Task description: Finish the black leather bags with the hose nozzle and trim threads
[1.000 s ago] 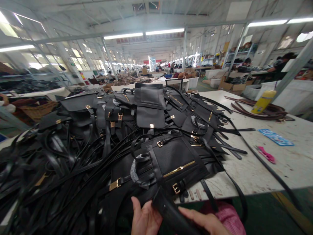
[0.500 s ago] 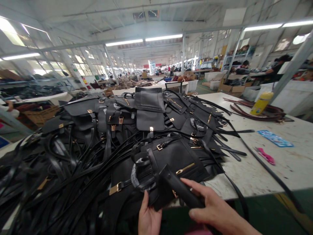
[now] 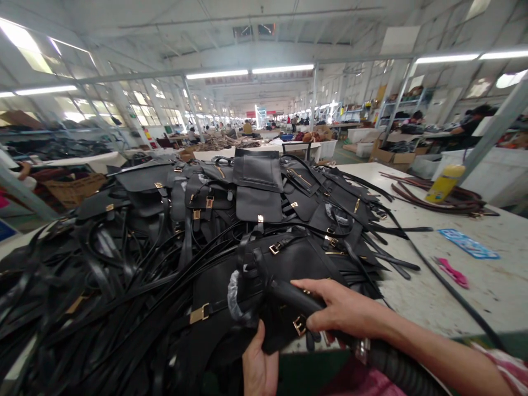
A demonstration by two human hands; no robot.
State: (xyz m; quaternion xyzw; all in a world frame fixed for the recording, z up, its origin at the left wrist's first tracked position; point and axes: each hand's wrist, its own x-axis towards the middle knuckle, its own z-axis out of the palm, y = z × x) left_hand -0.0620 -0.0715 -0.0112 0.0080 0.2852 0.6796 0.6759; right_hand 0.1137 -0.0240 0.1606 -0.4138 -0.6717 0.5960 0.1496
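My right hand [image 3: 340, 308] is wrapped round a black hose nozzle [image 3: 295, 297]. A metal clamp [image 3: 363, 350] joins it to a ribbed black hose [image 3: 402, 366] trailing to the lower right. The nozzle's tip lies against or just over a black leather-look backpack [image 3: 299, 261] with gold buckles and a zip. At that bag's near edge, my left hand [image 3: 260, 360] grips with the thumb on top; its other fingers are partly hidden underneath. A bag handle [image 3: 233, 294] wrapped in clear plastic is just above the left thumb.
Many more black bags and straps [image 3: 136, 264] are heaped over the white table [image 3: 429, 308]. To the right lie pink-handled snips [image 3: 452, 272], a blue-and-white card [image 3: 469, 243], a yellow bottle [image 3: 445, 183] and coiled brown straps [image 3: 466, 206]. Other people work farther back.
My right hand has moved left and up with the nozzle, lowering its tip toward the bag; the clamp and ribbed hose now show. My left hand keeps its grip, and the view has shifted slightly.
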